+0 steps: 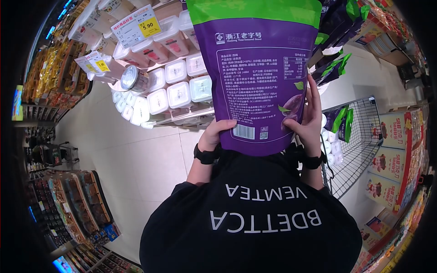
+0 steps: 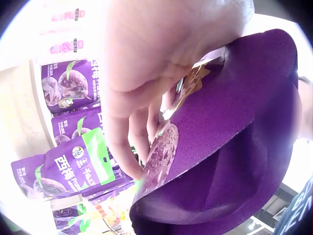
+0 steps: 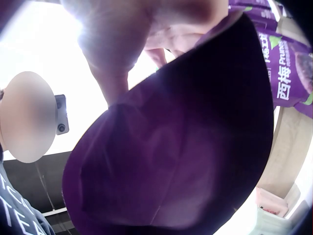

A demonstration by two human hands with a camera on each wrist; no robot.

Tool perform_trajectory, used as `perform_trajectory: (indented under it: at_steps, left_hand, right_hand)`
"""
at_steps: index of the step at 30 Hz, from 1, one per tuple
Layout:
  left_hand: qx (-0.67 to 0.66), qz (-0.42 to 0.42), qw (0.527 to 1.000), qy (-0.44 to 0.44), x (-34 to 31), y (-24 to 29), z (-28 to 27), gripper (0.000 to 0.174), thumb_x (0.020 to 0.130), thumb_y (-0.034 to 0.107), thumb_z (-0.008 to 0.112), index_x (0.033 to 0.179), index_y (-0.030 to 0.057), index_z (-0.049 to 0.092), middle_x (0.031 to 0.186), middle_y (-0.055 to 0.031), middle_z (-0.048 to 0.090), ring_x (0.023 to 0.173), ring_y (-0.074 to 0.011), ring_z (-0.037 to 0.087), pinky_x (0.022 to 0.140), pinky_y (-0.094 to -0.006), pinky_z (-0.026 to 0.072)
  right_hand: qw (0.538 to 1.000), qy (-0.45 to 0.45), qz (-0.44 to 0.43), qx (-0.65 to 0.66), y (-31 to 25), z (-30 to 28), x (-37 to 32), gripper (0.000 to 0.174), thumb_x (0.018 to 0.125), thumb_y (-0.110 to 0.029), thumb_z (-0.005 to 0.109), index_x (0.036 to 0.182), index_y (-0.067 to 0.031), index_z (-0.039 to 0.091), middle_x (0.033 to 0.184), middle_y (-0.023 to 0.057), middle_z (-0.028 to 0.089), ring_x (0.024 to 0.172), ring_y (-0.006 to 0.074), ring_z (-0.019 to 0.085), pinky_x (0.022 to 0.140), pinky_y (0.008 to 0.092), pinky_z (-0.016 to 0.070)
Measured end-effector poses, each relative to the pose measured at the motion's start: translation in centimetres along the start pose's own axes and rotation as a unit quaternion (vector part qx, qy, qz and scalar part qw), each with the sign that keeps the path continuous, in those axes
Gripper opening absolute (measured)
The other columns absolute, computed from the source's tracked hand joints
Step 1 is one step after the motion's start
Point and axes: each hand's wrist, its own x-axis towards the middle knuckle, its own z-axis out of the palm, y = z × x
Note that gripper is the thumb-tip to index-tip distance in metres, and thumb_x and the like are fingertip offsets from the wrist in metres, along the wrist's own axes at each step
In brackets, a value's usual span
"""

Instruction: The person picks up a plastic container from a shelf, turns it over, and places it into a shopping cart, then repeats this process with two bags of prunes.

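Observation:
A purple pouch of prunes with a bright green top is held up in front of the chest, its printed back facing the head camera. My left hand grips its lower left edge, thumb on the back near the barcode. On the other side, my right hand holds the lower right edge, with the thumb pressed on the printed back. In the left wrist view, fingers spread over the pouch's front. The folded bottom of the pouch fills much of the right wrist view.
White-lidded tubs and price tags stand on a display ahead to the left. More prune pouches lie on the shelf. A wire shopping cart with pouches and tubs stands at the right, near stacked cartons.

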Motion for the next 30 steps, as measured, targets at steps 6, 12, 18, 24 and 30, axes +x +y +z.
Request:
perform_trajectory:
  at_steps: [6,12,18,24,30]
  left_hand:
    - [0.009,0.0,1.0,-0.003,0.05,0.03,0.09,0.045,0.075,0.015,0.058,0.116,-0.0026,0.049,0.11,-0.0119,0.058,0.099,-0.0208,0.056,0.087,-0.0306,0.0433]
    - [0.013,0.011,1.0,-0.018,0.08,0.06,0.1,0.047,0.075,0.014,0.058,0.118,-0.0027,0.048,0.112,-0.0125,0.057,0.1,-0.0208,0.055,0.088,-0.0307,0.0424]
    - [0.01,0.001,1.0,-0.011,-0.11,0.33,0.52,0.048,0.075,0.013,0.057,0.119,-0.0029,0.047,0.113,-0.0127,0.056,0.102,-0.0211,0.055,0.089,-0.0308,0.0421]
    - [0.011,-0.005,1.0,-0.015,-0.21,0.25,0.46,0.048,0.074,0.015,0.058,0.118,-0.003,0.047,0.112,-0.0126,0.056,0.1,-0.0209,0.055,0.088,-0.0303,0.0423]
    - [0.02,-0.017,1.0,0.004,-0.38,0.23,0.9,0.048,0.075,0.016,0.058,0.118,-0.0032,0.047,0.111,-0.0125,0.057,0.1,-0.0207,0.055,0.088,-0.0299,0.0428]
  right_hand:
    - [1.0,-0.004,-0.005,-0.002,0.16,-0.1,-0.04,0.1,0.063,-0.006,0.078,0.14,-0.0029,0.014,0.129,0.0149,0.038,0.109,0.0213,0.05,0.091,0.0321,0.0444]
    - [1.0,-0.005,-0.013,0.0,-0.09,0.0,-0.09,0.1,0.063,-0.006,0.078,0.14,-0.0029,0.014,0.13,0.0149,0.038,0.11,0.0215,0.049,0.091,0.0326,0.044]
    - [1.0,-0.003,-0.002,0.01,-0.39,0.14,-0.23,0.1,0.063,-0.004,0.078,0.14,-0.0036,0.014,0.13,0.0147,0.038,0.11,0.0218,0.049,0.092,0.0332,0.0438]
    - [1.0,-0.002,-0.006,0.003,-0.45,0.12,-0.37,0.1,0.063,-0.004,0.077,0.14,-0.0038,0.013,0.13,0.0145,0.038,0.11,0.0217,0.049,0.091,0.0331,0.0441]
    - [1.0,0.0,-0.001,0.001,-0.42,-0.05,-0.69,0.099,0.064,-0.006,0.077,0.14,-0.0037,0.014,0.129,0.0144,0.039,0.11,0.0218,0.049,0.091,0.0327,0.0445]
